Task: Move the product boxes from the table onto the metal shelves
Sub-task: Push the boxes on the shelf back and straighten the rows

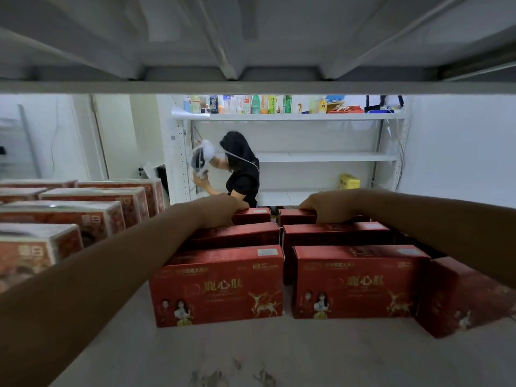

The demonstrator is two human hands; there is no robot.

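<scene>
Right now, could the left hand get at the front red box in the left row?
Probably yes: the left hand grips the rear left box, and the front red box sits nearer, its top bare.

Beyond your fingers (305, 205), a white rack (321, 157) stands against a white wall (145, 135); bottles (237, 104) line its top shelf, a yellow box (349, 181) sits lower right, a person in black (244, 177) bends at its left end.

Dim, shadowed near shelf (brighter room behind), with wide-angle bending and blur toward the edges.
</scene>
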